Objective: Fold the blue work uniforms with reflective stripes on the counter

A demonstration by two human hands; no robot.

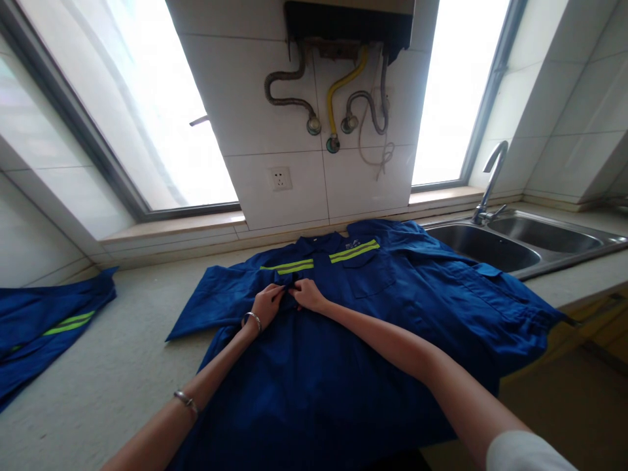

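A blue work jacket (343, 366) with yellow-green reflective strips across its chest lies spread on the counter, collar toward the wall. My left hand (267, 305) pinches a bunched bit of its cloth just below the left-hand strip. Close beside it, my right hand (307, 294) is closed on the same gathered fabric. The exact part between my fingertips is too small to make out. One sleeve sticks out to the left, and the other drapes rightward over the counter's front edge near the sink.
Another blue garment (49, 327) with a reflective strip lies at the far left of the pale counter (132, 327). A double steel sink (549, 261) with a faucet (490, 176) is at the right. Pipes (338, 85) and a wall socket (280, 178) are behind.
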